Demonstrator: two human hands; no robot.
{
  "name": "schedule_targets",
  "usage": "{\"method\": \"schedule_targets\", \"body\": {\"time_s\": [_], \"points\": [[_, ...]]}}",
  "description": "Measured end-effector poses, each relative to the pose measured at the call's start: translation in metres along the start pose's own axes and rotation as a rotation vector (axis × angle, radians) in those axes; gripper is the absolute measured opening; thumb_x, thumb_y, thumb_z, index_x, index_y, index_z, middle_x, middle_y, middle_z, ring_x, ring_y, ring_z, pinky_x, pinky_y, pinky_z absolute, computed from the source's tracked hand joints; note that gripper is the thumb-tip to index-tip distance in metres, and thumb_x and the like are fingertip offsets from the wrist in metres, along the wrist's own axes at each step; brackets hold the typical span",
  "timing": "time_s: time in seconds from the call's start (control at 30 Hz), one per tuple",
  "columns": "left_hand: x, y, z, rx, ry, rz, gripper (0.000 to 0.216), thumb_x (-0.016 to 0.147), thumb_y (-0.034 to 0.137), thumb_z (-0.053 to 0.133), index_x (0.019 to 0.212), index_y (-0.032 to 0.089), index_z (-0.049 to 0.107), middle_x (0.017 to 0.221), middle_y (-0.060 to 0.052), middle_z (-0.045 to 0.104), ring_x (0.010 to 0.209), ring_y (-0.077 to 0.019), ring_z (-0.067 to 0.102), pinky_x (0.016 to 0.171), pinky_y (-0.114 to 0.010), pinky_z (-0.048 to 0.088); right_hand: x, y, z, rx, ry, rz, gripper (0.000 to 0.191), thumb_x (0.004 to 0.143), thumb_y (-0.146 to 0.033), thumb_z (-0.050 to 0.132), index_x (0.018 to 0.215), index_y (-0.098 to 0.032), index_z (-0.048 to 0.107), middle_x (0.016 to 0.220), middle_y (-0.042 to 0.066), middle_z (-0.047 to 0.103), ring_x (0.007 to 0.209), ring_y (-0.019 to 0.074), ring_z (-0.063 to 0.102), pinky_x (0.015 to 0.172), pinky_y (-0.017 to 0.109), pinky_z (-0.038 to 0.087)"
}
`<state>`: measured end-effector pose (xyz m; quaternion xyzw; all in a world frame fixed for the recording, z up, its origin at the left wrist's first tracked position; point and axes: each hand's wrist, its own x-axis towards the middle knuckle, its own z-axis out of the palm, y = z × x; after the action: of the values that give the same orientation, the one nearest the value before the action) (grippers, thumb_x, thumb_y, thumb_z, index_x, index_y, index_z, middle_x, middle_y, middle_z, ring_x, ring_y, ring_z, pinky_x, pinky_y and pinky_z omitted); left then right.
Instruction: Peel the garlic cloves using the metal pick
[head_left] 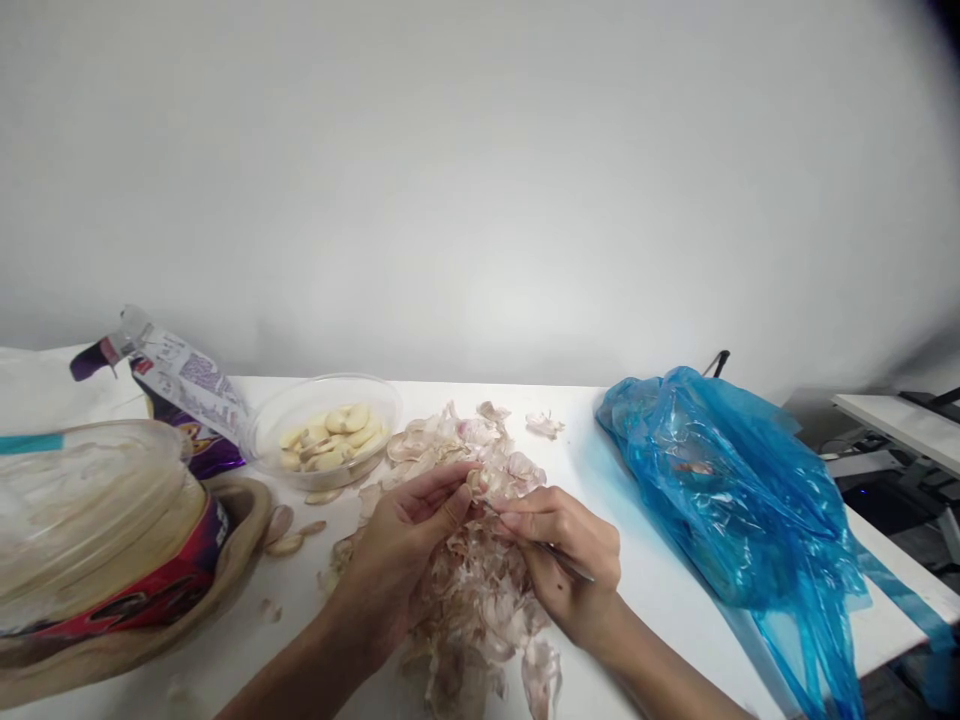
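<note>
Over a heap of papery garlic skins [480,600], my left hand [401,550] pinches a garlic clove [475,482] between thumb and fingertips. My right hand [570,555] is closed around a thin metal tool [568,563], whose back end sticks out below the fingers. The tool's front end meets the clove, and its tip is too small to make out. Behind and left of my hands, a clear plastic bowl [326,478] holds several peeled garlic cloves [337,432]. Several unpeeled cloves [283,545] lie on the white table just in front of that bowl.
At left, stacked clear plastic containers [97,500] rest in a brown-rimmed basket [251,530] with a red package. A purple and white wrapper [191,385] leans behind it. A blue plastic bag [727,480] lies at right. A grey wall [480,190] closes off the back.
</note>
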<state>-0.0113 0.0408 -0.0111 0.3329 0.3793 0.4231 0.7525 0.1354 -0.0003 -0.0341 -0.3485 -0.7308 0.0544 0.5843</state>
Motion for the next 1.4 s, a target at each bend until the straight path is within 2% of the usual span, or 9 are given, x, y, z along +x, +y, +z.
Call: {"method": "schedule_targets", "body": {"time_s": [0.13,0.47,0.77,1.13,1.4], "points": [[-0.0009,0.0,-0.0016,-0.042,-0.019,0.009,0.02,0.071,0.013,0.067,0.091,0.015,0.067,0.072,0.0,0.07,0.068,-0.0084,0.061,0.066,-0.015,0.049,-0.0001,-0.0012,0.0002,0.007,-0.036,0.005,0.028,0.077,0.001,0.052,0.095,-0.019,0.061,0.084,0.008,0.068,0.079,0.0168,0.065,0.064,0.026,0.054],[0.0011,0.0032,-0.0007,-0.064,0.035,0.013,0.02,0.07,0.011,0.068,0.089,0.014,0.068,0.068,0.001,0.066,0.062,-0.0061,0.058,0.063,-0.012,0.048,0.0027,-0.0046,0.0017,0.029,-0.096,0.013,0.023,0.079,-0.001,0.049,0.089,-0.018,0.06,0.083,0.007,0.068,0.076,0.015,0.064,0.063,0.024,0.052],[0.001,0.0004,-0.0023,-0.094,0.0,0.014,0.019,0.071,0.013,0.068,0.089,0.015,0.068,0.069,0.001,0.067,0.063,-0.0055,0.058,0.063,-0.012,0.049,0.0046,-0.0053,0.0007,0.057,-0.133,0.017,0.022,0.077,0.002,0.049,0.085,-0.017,0.059,0.081,0.007,0.067,0.077,0.0139,0.064,0.065,0.023,0.051],[0.0024,0.0054,0.0006,-0.158,0.123,0.038,0.02,0.066,0.009,0.071,0.085,0.014,0.07,0.072,0.0,0.069,0.062,-0.0052,0.06,0.062,-0.01,0.05,0.0024,-0.0041,0.0024,0.052,-0.182,0.033,0.022,0.079,-0.001,0.047,0.085,-0.019,0.059,0.081,0.006,0.067,0.075,0.0141,0.064,0.064,0.024,0.052],[0.0016,0.0045,0.0003,-0.152,0.069,0.017,0.022,0.062,0.012,0.074,0.084,0.015,0.071,0.067,0.0,0.068,0.061,-0.007,0.06,0.06,-0.012,0.05,0.0031,-0.0037,0.0037,0.029,-0.102,0.038,0.017,0.08,-0.004,0.051,0.086,-0.018,0.06,0.078,0.007,0.068,0.072,0.0149,0.064,0.062,0.024,0.052]]}}
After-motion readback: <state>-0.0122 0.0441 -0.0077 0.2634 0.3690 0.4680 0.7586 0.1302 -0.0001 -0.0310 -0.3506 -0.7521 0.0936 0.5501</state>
